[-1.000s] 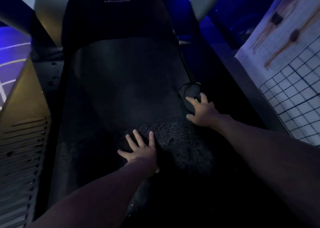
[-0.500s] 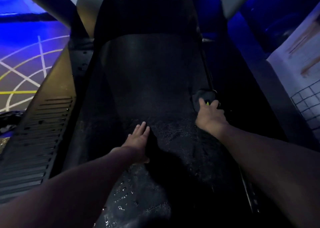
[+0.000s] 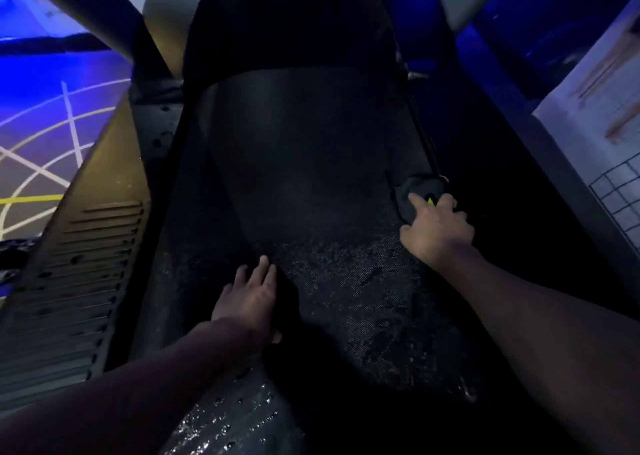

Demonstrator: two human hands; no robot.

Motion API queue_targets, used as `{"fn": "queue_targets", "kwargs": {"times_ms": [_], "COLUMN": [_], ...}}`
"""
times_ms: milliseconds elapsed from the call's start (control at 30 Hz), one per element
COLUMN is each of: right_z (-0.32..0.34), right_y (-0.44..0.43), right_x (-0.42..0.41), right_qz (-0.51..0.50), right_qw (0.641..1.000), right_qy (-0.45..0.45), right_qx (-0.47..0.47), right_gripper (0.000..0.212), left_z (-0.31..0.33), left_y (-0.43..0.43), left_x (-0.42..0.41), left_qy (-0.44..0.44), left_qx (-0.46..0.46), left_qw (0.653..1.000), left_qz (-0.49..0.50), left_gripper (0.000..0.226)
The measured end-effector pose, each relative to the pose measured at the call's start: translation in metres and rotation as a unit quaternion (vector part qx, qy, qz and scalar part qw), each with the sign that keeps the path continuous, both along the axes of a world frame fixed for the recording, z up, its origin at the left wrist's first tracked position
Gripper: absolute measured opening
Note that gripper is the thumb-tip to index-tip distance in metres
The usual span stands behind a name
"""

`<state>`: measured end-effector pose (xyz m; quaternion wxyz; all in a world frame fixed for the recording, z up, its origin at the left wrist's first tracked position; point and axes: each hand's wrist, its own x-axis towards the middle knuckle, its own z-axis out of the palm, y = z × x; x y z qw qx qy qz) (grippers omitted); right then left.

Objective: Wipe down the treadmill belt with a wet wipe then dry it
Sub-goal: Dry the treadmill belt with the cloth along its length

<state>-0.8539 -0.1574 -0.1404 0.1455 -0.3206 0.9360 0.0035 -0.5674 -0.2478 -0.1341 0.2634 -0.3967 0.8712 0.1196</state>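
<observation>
The black treadmill belt (image 3: pixel 311 164) runs away from me, and its near part glistens with wet specks. My left hand (image 3: pixel 249 299) lies flat on the belt's left side with the fingers straight and close together. My right hand (image 3: pixel 436 226) rests on a dark cloth (image 3: pixel 415 191) with a small yellow-green mark at the belt's right edge. Its index finger is stretched out on top of the cloth. The palm hides the rest of the cloth.
A slotted side panel (image 3: pixel 79 267) flanks the belt on the left, and a dark side rail (image 3: pixel 422 136) runs along the right. A white gridded poster (image 3: pixel 616 184) stands at the far right. Grey uprights (image 3: pixel 104 15) rise ahead. The floor at left glows blue with painted lines.
My left hand's fingers, spread a second ago, have drawn together. My right hand stays on the cloth at the belt's right edge. My view has swung left.
</observation>
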Motion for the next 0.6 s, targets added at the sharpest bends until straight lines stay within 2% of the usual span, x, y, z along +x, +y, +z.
{"fn": "queue_targets", "kwargs": {"times_ms": [133,200,267,400,467,600], "right_z": [-0.001,0.001,0.001,0.002,0.002,-0.001], "right_y": [-0.01,-0.02,-0.037,-0.083,-0.104,-0.131], "right_x": [0.012,0.027,0.056,0.121,0.147,0.178], "right_qz": [0.0,0.006,0.045,0.108,0.111,0.127], "right_qw": [1.0,1.0,0.998,0.992,0.991,0.989], "right_qy": [0.001,-0.006,-0.009,-0.026,-0.035,-0.037], "right_qx": [-0.01,-0.023,-0.051,-0.062,-0.065,-0.063], "right_gripper": [0.062,0.061,0.057,0.06,0.06,0.062], "left_z": [0.0,0.003,0.003,0.0,0.003,0.014], "left_y": [-0.015,-0.01,-0.005,-0.019,-0.029,-0.038], "left_x": [0.011,0.01,0.016,0.041,0.065,0.094], "left_qy": [0.035,0.027,0.054,0.086,0.092,0.06], "left_qx": [-0.045,-0.041,-0.028,0.011,0.025,-0.064], "left_qw": [0.998,0.997,0.989,0.991,0.99,0.984], "left_qz": [-0.017,0.057,0.132,0.104,0.106,0.157], "left_gripper": [0.12,0.115,0.107,0.117,0.115,0.099]}}
